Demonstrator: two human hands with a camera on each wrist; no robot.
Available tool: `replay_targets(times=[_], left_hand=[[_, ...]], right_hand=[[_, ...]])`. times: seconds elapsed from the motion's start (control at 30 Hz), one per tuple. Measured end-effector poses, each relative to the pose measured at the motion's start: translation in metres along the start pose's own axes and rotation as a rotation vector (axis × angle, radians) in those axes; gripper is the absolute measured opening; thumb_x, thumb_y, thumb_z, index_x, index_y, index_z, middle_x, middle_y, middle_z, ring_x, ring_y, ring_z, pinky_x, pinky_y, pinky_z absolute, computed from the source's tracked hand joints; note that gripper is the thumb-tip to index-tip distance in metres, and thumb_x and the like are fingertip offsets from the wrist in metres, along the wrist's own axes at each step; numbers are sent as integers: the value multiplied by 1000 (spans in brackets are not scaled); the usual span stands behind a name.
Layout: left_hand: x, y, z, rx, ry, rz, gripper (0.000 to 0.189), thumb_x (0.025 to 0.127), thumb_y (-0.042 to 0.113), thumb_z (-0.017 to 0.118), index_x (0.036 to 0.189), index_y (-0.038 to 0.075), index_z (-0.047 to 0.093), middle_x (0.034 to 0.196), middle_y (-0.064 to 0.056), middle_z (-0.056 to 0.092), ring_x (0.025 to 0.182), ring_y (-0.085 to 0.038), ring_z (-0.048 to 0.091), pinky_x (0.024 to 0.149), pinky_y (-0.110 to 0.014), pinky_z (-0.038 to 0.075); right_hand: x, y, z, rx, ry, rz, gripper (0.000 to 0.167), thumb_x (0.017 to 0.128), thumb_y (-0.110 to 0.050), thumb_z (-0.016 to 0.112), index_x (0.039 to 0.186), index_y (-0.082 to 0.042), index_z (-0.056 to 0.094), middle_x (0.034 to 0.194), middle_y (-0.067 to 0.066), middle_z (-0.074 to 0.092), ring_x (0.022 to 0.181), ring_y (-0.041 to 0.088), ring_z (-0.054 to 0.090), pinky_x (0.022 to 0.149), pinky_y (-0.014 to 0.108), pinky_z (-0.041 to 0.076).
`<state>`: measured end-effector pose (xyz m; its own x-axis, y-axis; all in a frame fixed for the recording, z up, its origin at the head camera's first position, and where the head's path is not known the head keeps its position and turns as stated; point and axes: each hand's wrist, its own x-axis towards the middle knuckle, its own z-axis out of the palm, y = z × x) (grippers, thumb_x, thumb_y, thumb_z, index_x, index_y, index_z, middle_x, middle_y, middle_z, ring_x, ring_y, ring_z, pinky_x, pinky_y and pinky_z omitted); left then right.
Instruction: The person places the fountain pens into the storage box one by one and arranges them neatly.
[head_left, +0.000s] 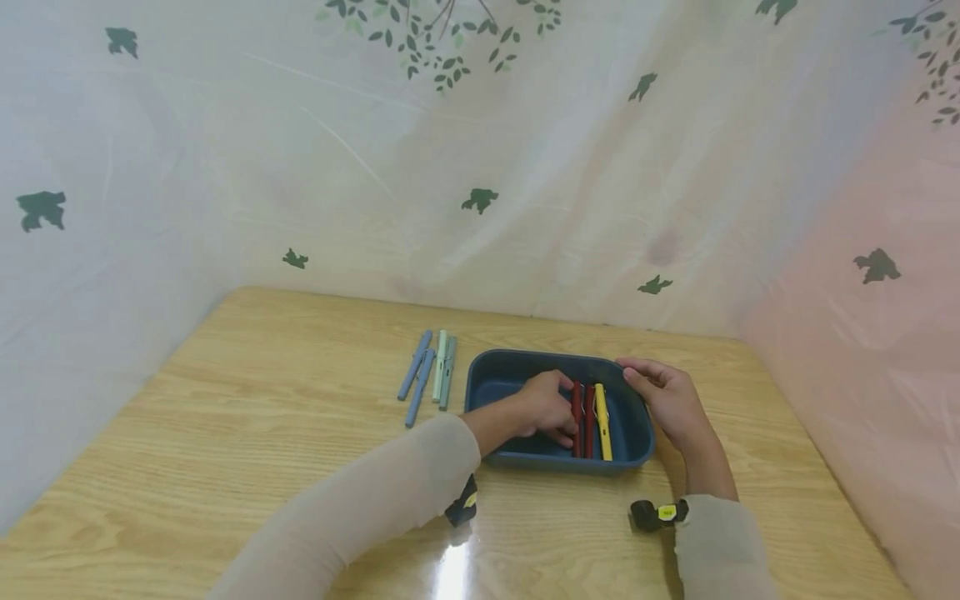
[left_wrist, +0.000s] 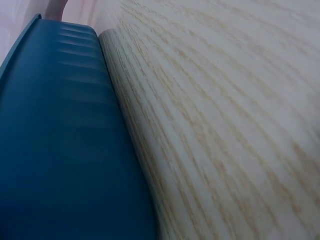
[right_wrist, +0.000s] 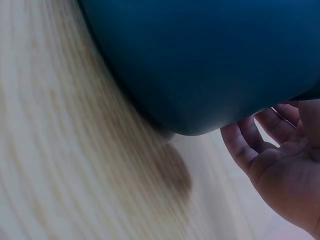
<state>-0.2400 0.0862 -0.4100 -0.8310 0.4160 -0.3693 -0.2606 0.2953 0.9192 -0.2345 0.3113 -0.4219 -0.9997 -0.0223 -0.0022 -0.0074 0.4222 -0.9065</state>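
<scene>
A dark blue box stands on the table, its inside facing up. My left hand reaches into it from the left, with curled fingers at the leftmost red pen and partly covering it. A second red pen and a yellow pen lie side by side just to the right. My right hand grips the box's far right corner, thumb at the rim. The right wrist view shows the fingers of that hand against the box's outer wall. In the left wrist view only the box's side shows, no hand.
Left of the box lie two blue pens, a pale green pen and a grey-green pen on the wooden table. A patterned cloth hangs behind the table. Each wrist wears a small black camera.
</scene>
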Motion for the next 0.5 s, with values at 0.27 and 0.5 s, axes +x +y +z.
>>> replay_targets(times=[0.27,0.5], left_hand=[[-2,3,-4,5,-10,2,70,78,-26,69,139,0,47,93,-17,65,62,-26,68,59,-35,64],[-3,6,-14,-13,-10,22,73,75,-29,69,140,-2,48,104,-19,59,68,-31,70,63,-38,65]], right_hand=[[1,2,0,-5,4,-11,53,103,-42,60,141,-4,60,152,14,51,143,29,43,93,9,46],[1,3,0,-8,1,-1,55,103,-43,60,141,-4,60,153,14,50,143,30,42,95,11,47]])
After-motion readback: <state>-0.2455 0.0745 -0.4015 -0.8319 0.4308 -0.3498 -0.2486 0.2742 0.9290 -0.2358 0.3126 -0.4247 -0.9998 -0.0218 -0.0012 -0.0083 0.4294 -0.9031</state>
